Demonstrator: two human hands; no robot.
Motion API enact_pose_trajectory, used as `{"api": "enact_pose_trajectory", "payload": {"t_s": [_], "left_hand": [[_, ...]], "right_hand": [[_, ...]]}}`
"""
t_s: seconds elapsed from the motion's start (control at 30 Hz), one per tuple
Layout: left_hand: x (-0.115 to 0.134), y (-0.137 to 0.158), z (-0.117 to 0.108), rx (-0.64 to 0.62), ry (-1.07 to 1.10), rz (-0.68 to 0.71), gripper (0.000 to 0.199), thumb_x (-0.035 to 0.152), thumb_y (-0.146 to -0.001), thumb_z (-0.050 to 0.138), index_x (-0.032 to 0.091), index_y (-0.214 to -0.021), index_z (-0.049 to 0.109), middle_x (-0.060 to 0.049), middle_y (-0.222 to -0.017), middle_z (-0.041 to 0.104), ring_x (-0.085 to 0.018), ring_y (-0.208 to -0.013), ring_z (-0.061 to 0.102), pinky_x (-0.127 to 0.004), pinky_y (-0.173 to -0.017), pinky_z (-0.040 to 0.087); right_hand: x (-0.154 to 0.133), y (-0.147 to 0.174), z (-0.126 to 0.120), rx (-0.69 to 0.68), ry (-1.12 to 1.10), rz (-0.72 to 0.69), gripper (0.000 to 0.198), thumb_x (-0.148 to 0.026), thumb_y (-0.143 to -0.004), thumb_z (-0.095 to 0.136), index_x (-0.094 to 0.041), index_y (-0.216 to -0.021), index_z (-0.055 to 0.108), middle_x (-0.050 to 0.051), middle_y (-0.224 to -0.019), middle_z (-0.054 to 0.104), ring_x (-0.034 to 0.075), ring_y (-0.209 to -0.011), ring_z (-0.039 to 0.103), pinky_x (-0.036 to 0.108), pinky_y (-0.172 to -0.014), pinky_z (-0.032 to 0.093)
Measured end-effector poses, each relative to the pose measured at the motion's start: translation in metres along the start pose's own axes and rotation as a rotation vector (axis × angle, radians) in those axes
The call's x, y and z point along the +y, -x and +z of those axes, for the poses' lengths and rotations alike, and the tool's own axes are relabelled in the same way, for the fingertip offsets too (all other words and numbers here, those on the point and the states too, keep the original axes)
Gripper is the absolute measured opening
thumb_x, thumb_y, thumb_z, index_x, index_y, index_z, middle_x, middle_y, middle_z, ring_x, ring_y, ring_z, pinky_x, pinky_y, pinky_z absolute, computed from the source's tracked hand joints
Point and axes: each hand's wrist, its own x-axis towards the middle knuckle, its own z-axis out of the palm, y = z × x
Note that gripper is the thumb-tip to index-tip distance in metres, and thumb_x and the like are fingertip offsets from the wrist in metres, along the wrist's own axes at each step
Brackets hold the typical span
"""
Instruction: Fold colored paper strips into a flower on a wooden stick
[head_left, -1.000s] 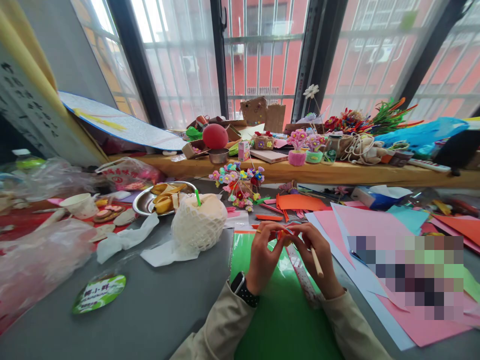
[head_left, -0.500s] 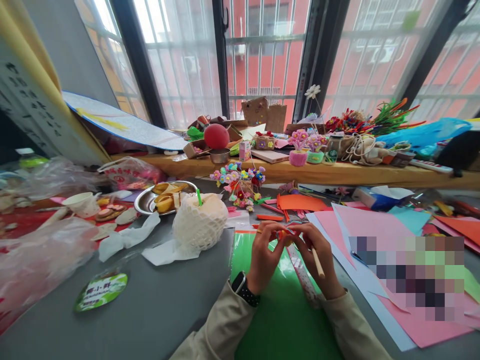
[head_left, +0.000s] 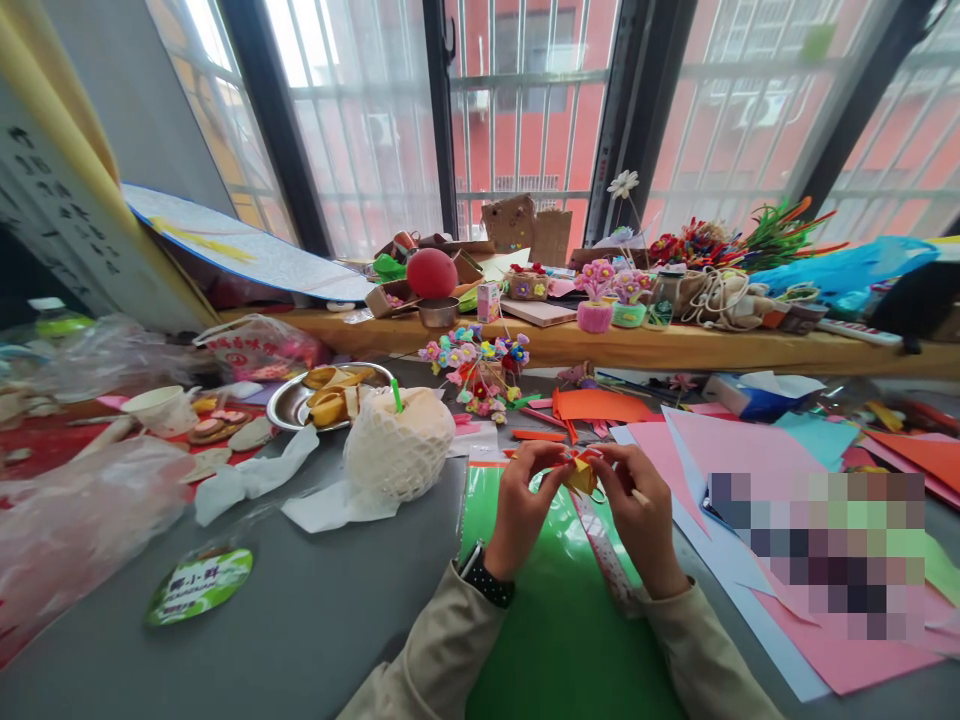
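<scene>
Dark-framed windows (head_left: 436,120) | daylight | red building (head_left: 475,60) outside | grey wall (head_left: 157,105) | wooden sill (head_left: 375,340) | grey tabletop (head_left: 322,620)

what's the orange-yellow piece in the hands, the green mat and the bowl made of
Orange-yellow piece: probably paper, given angular edges; finish unclear. Green mat: likely glossy plastic, from its bright reflections. Bowl: apparently polished metal, with a shiny silvery rim.

The grey table (head_left: 330,620) bears a green mat (head_left: 570,640) and an oval label (head_left: 201,588); the wooden ledge (head_left: 360,340) carries a pink pot (head_left: 595,317).
</scene>
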Motion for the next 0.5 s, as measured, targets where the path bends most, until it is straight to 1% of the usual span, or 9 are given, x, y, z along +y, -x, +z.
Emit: {"api": "enact_pose_trajectory", "payload": {"t_s": [0.13, 0.27, 0.37, 0.5], "left_hand": [[-0.0051, 0.0002, -0.0004, 0.028, 0.061, -0.048, 0.019, 0.029, -0.077, 0.047, 0.014, -0.087, 0.053, -0.006, -0.086, 0.057, -0.015, -0.08, 0.058, -0.028, -0.072, 0.048], [-0.0059, 0.0004, -0.002, 0.041, -0.01, -0.069, 0.021, 0.031, -0.078, 0.044, 0.014, -0.084, 0.055, -0.006, -0.085, 0.058, -0.015, -0.08, 0.058, -0.029, -0.074, 0.047], [-0.0024, 0.0001, -0.0023, -0.003, -0.055, -0.082, 0.022, 0.032, -0.078, 0.045, 0.015, -0.087, 0.055, -0.006, -0.088, 0.059, -0.016, -0.082, 0.058, -0.029, -0.075, 0.046], [0.0009, 0.0007, -0.0003, -0.102, -0.027, -0.1, 0.025, 0.031, -0.075, 0.05, 0.016, -0.094, 0.054, -0.007, -0.097, 0.059, -0.017, -0.089, 0.056, -0.029, -0.078, 0.046]], "right_hand": [[0.0034, -0.0005, -0.0009, 0.048, -0.056, 0.117, 0.018, -0.033, -0.075, 0.051, -0.017, -0.082, 0.056, 0.001, -0.068, 0.055, 0.01, -0.052, 0.043, 0.023, -0.048, 0.037], [0.0056, -0.0008, -0.0013, 0.086, -0.149, 0.187, 0.02, -0.034, -0.074, 0.052, -0.017, -0.083, 0.056, 0.003, -0.075, 0.059, 0.013, -0.061, 0.051, 0.024, -0.051, 0.041], [0.0062, -0.002, -0.0012, 0.098, -0.216, 0.23, 0.022, -0.036, -0.072, 0.053, -0.016, -0.082, 0.056, 0.004, -0.075, 0.06, 0.014, -0.065, 0.054, 0.025, -0.053, 0.043], [0.0057, -0.0038, -0.002, 0.114, -0.254, 0.273, 0.024, -0.037, -0.072, 0.053, -0.016, -0.081, 0.057, 0.004, -0.072, 0.061, 0.015, -0.065, 0.055, 0.026, -0.055, 0.044]]}}
